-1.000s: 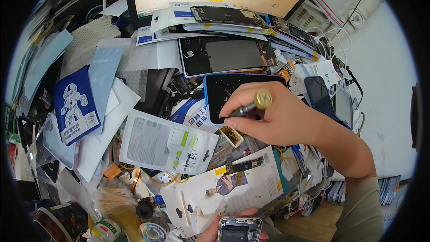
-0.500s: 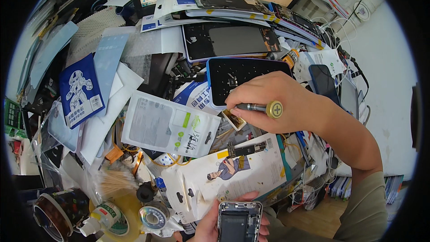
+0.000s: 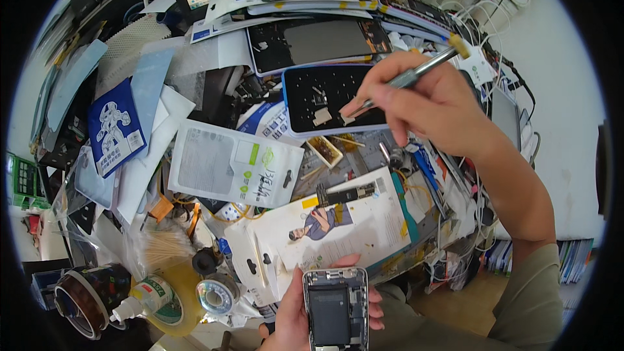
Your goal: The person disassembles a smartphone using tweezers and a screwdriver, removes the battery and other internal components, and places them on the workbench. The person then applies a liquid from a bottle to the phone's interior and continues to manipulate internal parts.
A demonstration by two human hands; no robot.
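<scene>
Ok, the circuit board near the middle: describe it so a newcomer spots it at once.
Find the white package printed with a person's picture, just beyond the opened phone in the left hand. Near the package's far edge lies the circuit board. It is narrow, dark and bare, unlike the small pale tray farther off, which holds amber bits.

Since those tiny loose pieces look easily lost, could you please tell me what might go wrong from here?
The right hand holds a slim metal tool close to small parts on the blue-edged black panel; a nudge could scatter them. The opened phone in the left hand is uncovered, so a drop might damage it.
</scene>
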